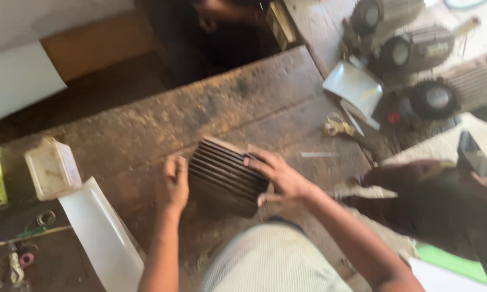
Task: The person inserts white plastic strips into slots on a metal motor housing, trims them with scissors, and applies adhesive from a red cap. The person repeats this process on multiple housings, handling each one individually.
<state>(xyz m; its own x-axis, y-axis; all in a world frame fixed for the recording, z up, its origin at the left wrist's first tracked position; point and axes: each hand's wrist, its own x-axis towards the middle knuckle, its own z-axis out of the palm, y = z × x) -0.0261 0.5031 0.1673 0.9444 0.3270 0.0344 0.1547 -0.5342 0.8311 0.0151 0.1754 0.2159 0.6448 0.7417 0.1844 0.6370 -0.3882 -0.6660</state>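
A dark ribbed motor housing (224,173) lies on a worn wooden workbench (238,105), close to my body. My right hand (278,176) rests on its right end, fingers spread over the fins and gripping it. My left hand (174,183) is curled into a fist at the housing's left end, touching it. The frame is blurred, so what the left fist holds cannot be made out.
Three finned motor housings (416,51) sit at the top right beside a bent metal sheet (354,86). A white plastic container (51,167) and white sheet (100,232) lie at left. Another person's hand holds a phone (473,157) at right; someone else stands at the top.
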